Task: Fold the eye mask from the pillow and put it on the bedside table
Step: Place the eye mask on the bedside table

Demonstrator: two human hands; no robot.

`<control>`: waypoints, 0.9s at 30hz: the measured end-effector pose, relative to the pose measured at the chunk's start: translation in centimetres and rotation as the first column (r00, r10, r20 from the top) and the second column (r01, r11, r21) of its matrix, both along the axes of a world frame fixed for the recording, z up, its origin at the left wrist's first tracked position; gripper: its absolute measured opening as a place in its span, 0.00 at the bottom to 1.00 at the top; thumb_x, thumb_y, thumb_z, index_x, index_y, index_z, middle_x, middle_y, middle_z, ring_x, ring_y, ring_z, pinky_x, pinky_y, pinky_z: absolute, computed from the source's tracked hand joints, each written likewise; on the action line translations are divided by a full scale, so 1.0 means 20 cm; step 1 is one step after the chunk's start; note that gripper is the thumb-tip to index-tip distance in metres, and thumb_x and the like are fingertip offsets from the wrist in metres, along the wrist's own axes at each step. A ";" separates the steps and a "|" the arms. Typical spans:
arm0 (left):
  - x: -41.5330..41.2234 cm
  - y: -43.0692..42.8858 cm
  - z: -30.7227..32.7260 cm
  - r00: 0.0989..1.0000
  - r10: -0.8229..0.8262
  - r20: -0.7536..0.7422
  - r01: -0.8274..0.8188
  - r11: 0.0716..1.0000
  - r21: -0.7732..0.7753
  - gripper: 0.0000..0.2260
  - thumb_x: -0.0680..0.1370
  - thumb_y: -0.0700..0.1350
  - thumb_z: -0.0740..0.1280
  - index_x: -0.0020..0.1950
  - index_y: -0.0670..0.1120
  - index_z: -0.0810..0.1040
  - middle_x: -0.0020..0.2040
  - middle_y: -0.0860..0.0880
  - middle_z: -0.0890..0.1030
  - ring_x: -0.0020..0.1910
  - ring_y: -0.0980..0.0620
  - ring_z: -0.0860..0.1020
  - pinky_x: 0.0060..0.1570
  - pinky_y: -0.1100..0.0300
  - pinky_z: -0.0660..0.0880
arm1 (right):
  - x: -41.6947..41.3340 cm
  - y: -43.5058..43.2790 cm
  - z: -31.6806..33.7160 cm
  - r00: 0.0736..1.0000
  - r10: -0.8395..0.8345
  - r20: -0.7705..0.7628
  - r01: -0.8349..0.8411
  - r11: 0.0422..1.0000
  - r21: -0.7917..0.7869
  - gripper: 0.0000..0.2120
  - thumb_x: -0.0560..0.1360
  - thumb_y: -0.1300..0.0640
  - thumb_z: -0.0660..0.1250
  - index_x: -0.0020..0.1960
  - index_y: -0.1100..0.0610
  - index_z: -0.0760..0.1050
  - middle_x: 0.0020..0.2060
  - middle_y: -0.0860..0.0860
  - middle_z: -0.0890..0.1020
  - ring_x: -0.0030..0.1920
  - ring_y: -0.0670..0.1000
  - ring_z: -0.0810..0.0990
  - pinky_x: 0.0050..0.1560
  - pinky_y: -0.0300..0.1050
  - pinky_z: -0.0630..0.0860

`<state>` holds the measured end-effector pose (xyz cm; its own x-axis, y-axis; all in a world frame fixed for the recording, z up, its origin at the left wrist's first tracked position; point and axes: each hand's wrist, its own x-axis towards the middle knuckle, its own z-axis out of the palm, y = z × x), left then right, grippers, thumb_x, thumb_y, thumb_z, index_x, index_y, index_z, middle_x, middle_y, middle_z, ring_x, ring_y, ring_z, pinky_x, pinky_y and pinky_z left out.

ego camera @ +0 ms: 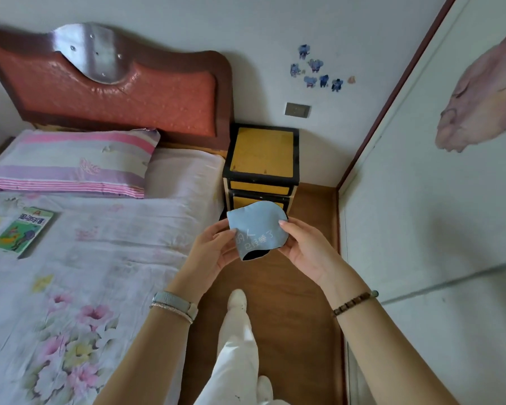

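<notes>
Head view: left of the bedside table (262, 152), a book (22, 230) lies on the bed (100, 258) and a striped pillow (70, 163) rests below the headboard (114, 92). In front of the bedside table, above the floor, the left hand (209, 249) and right hand (307, 247) pinch opposite edges of the folded eye mask (256, 229). Its surface is yellow.

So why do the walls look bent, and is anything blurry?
Head view: the wide-angle lens bows the brown door frame and white walls; soft, even daylight, faint shadows; glare on the headboard's silver metal plate; the folded light-blue eye mask stays sharp.
</notes>
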<state>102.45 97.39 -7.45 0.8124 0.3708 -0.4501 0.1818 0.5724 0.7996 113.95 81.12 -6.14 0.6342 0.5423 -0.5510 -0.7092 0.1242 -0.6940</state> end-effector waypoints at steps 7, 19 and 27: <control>0.56 0.38 0.00 0.996 0.064 -0.066 -0.061 0.997 0.039 0.11 0.81 0.38 0.64 0.63 0.38 0.76 0.52 0.41 0.83 0.46 0.48 0.84 0.40 0.58 0.83 | 0.49 0.37 -0.05 0.998 -0.053 -0.036 0.054 0.998 0.025 0.08 0.79 0.63 0.65 0.57 0.63 0.78 0.52 0.59 0.84 0.47 0.51 0.87 0.42 0.42 0.82; 1.29 0.82 -0.13 0.968 0.067 -0.240 -0.026 0.986 0.168 0.11 0.81 0.39 0.65 0.63 0.41 0.75 0.54 0.42 0.82 0.50 0.48 0.82 0.37 0.64 0.81 | 1.17 0.82 -0.16 0.999 -0.035 0.024 0.038 0.986 -0.160 0.12 0.80 0.62 0.63 0.62 0.64 0.76 0.58 0.59 0.81 0.56 0.53 0.82 0.43 0.41 0.82; 1.84 1.04 -0.50 0.923 0.121 -0.364 -0.027 0.967 0.252 0.13 0.81 0.36 0.63 0.66 0.37 0.74 0.55 0.38 0.81 0.55 0.41 0.81 0.45 0.56 0.81 | 1.75 1.10 -0.42 0.992 0.126 -0.022 -0.127 0.945 -0.300 0.17 0.81 0.59 0.62 0.68 0.64 0.71 0.60 0.59 0.78 0.62 0.56 0.78 0.61 0.52 0.78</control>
